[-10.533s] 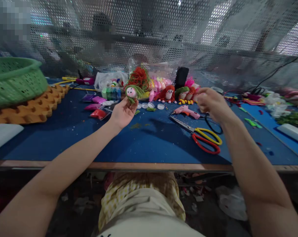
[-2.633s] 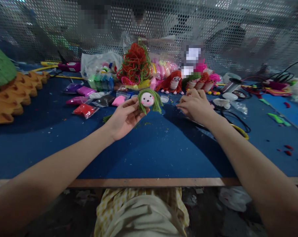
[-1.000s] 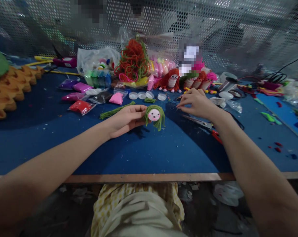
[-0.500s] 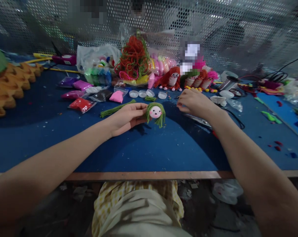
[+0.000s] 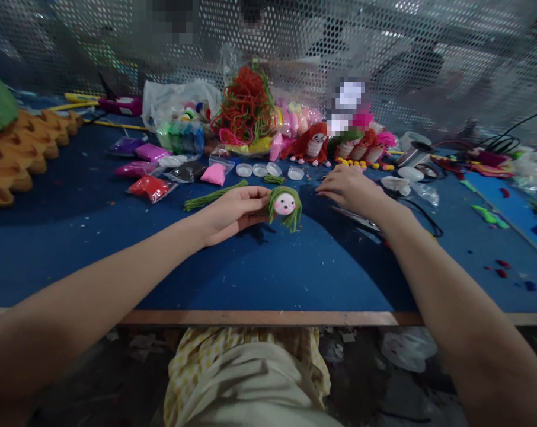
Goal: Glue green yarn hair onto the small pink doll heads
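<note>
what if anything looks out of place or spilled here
Loose red pieces and a blue scrap lie scattered on the right part of the table, outside any packet, and a crumpled plastic bag lies below it, as if discarded. The doll head in the left hand shows no visible damage.

Can slide over the blue surface (image 5: pixel 255 276) between the arms (image 5: pixel 153 252). Blocked at the back by yarn (image 5: pixel 246 104) and dolls (image 5: pixel 315 145), at right by scissors (image 5: pixel 357 219).
</note>
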The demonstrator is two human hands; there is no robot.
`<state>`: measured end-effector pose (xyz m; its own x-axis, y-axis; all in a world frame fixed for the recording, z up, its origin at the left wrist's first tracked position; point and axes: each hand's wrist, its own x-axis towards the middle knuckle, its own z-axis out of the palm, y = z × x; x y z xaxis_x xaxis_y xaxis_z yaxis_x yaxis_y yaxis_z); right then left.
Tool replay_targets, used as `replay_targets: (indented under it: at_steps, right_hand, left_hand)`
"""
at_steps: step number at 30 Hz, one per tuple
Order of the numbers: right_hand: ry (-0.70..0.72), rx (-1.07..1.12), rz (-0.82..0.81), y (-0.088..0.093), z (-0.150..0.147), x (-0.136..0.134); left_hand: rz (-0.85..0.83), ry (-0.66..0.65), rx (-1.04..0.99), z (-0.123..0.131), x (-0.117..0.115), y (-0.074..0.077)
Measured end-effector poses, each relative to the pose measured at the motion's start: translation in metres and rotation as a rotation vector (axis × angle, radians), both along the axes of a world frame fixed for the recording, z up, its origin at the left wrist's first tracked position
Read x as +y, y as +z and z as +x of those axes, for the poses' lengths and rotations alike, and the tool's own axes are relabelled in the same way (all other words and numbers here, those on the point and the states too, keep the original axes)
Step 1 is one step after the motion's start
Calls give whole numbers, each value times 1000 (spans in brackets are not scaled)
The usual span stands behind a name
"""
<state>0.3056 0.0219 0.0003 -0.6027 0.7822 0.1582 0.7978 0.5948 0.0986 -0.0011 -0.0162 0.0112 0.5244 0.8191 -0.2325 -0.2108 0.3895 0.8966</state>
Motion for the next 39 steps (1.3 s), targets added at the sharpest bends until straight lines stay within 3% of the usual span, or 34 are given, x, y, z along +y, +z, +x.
replay_targets:
  at_steps: [9, 19, 25, 30, 39]
  right_hand:
    - [22, -123, 75, 4, -7, -6]
    - [0, -219, 25, 12, -17, -4]
    - [-82, -178, 184, 15, -20, -4]
    - [49, -157, 71, 14, -20, -9]
    - [33, -283, 61, 22, -34, -11]
  left_hand:
    - [1, -6, -16, 2, 1, -1]
    - [19, -6, 30, 3, 2, -1]
    - [25, -21, 24, 1, 2, -2]
    - [21, -22, 10, 2, 1, 0]
    - [12, -17, 5, 3, 3, -2]
